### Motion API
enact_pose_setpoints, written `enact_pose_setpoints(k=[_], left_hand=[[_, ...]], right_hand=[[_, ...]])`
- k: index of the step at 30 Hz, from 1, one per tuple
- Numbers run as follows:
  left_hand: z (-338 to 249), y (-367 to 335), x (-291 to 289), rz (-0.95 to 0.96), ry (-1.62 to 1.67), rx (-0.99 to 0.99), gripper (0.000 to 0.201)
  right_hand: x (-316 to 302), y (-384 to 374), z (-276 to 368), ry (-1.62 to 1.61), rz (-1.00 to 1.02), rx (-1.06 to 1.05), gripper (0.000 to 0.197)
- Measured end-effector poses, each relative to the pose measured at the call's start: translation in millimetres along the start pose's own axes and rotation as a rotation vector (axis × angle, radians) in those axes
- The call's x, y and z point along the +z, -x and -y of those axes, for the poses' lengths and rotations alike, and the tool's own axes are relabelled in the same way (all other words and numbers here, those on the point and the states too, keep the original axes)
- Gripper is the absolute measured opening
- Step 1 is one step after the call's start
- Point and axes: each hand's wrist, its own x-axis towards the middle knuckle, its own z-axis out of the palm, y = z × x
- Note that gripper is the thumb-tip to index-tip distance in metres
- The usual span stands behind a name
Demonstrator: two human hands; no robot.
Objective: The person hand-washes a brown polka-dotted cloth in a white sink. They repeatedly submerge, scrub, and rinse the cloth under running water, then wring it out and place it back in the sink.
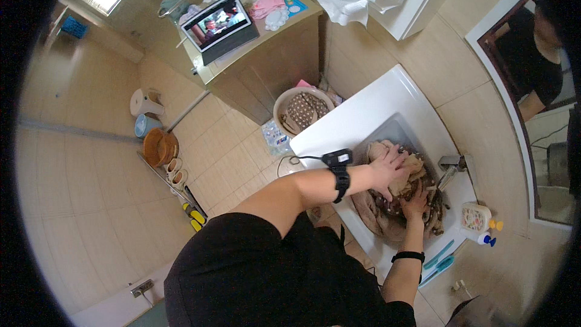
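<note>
Bunched brown and beige cloth, dotted with white in places, fills the basin of the white sink. My left hand lies on the beige upper part of the heap, fingers spread. Just nearer to me, my right hand presses into the darker dotted part; its fingers look apart, though the tips partly sink among the folds. Both hands touch the cloth without gripping it. Beside the right hand, a metal faucet reaches over the basin; whether water runs is hard to tell.
Pump bottles and teal brushes rest along the sink's right edge. A tub of dotted cloth stands on the floor beyond the sink. A tablet plays on the cabinet. A mirror hangs at right.
</note>
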Motion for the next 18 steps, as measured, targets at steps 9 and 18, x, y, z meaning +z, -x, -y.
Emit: enact_pose_setpoints(k=[9,18], left_hand=[[20.2,-69.2,27.7,0.121,-0.289,-0.238,0.12],[47.2,-99.0,49.0,0.26,-0.064,-0.456,0.101]], right_hand=[[10.5,-49.5,0.1,-0.273,-0.104,-0.045,0.108],[14.1,-39.9,7.3,-0.612,-0.29,-0.097,0.08]])
